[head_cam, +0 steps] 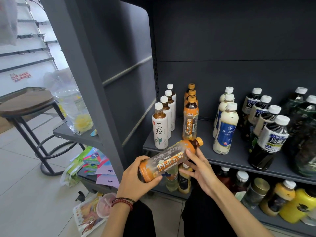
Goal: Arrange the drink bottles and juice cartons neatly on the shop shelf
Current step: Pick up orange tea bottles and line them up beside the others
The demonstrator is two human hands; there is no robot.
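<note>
Head view: I see two hands holding one orange tea bottle [169, 159] just in front of the shelf [205, 134] edge. The bottle lies tipped on its side, and its orange cap points to about 2 o'clock. The left hand [136, 177] is wrapped round the bottom end of the bottle. That end sits at 8 o'clock. The right hand [198, 168] holds the top end near the neck, with the thumb on top and the fingers under it. A bead bracelet [123, 202] is on the left wrist.

On the shelf the bottles stand up in rows that run to the back. At 12 o'clock from the held bottle there is a row of the same orange tea bottles [190, 117], and the front one is very near the held cap. At 11 o'clock stands a row of white tea bottles [159, 127]. At 2 o'clock stands a row of creamy milk tea bottles [224, 130]. Farther out at 3 o'clock are dark tea bottles [270, 134] with white caps. Past them, at the picture's edge, are dark green bottles [304, 125].

The lower shelf [266, 218], at 5 o'clock, holds yellow bottles [301, 206] and other drinks. A round stool [25, 103] stands far off at 9 o'clock.
</note>
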